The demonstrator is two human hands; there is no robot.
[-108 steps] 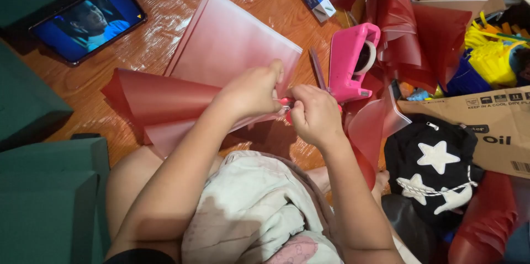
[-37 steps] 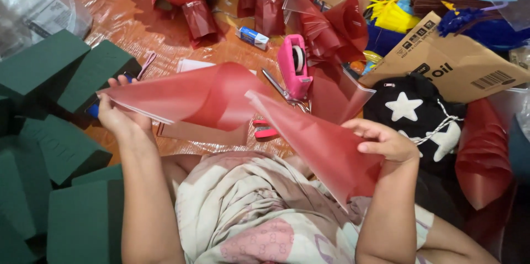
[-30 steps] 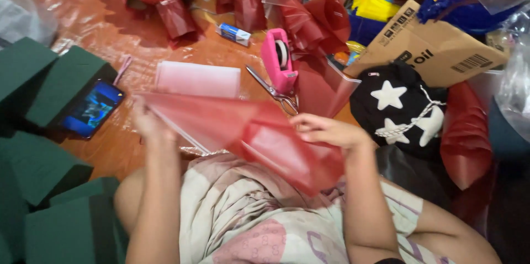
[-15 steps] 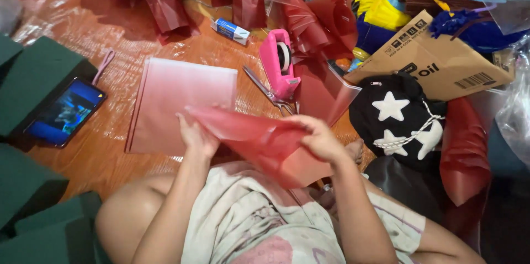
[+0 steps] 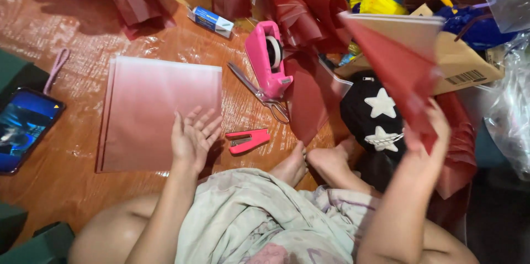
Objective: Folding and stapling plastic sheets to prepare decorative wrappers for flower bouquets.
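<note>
My left hand (image 5: 193,136) is open, fingers spread, resting on the lower right corner of a stack of pink-to-red square paper sheets (image 5: 149,107) lying on the wooden floor. My right hand (image 5: 433,129) is raised at the right and grips a folded red paper cone (image 5: 395,65), its pointed end up toward the left. A small pink stapler (image 5: 247,140) lies just right of my left hand. Scissors (image 5: 262,96) and a pink tape dispenser (image 5: 268,60) lie beyond it.
A phone (image 5: 25,126) with a lit screen lies at the left. Folded red paper pieces (image 5: 309,16) crowd the far side. A cardboard box (image 5: 461,68), a black bag with white stars (image 5: 378,115), green foam blocks (image 5: 33,242) and a blue-white small box (image 5: 211,21) surround me.
My right hand has carried the folded red paper up and off to the right. My left hand let go of it and dropped onto the paper stack.
</note>
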